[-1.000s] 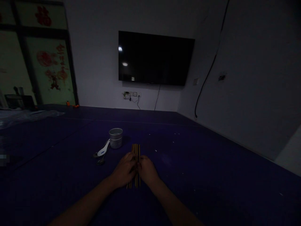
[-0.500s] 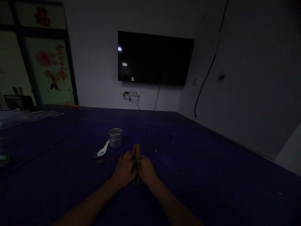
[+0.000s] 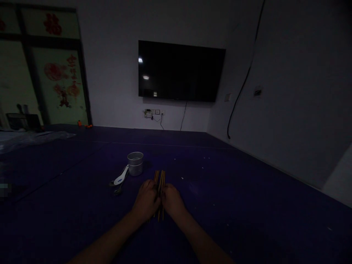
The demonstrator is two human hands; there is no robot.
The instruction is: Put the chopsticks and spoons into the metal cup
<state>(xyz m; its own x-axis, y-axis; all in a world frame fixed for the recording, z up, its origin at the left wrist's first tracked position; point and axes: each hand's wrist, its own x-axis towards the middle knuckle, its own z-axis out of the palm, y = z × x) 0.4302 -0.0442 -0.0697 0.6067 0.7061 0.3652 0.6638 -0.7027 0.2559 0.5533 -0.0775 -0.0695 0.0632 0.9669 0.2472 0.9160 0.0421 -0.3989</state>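
A bundle of brown wooden chopsticks [image 3: 160, 178] lies on the dark blue floor mat [image 3: 220, 190], pointing away from me. My left hand [image 3: 146, 201] presses against the bundle's left side with fingers curled. My right hand [image 3: 172, 201] closes on its right side. Both hands grip the sticks between them, and the near ends poke out below the hands. The room is dim, so fingertips are hard to make out.
A small metal cup [image 3: 135, 163] stands just beyond the chopsticks to the left. A white spoon [image 3: 121, 177] and a dark spoon [image 3: 118, 189] lie beside it. A black television [image 3: 180, 70] hangs on the far wall. Plastic sheeting [image 3: 24, 137] lies far left.
The far tips of the chopsticks have spread slightly apart. My hands stay pressed together on the bundle. The view has tilted a little downward.
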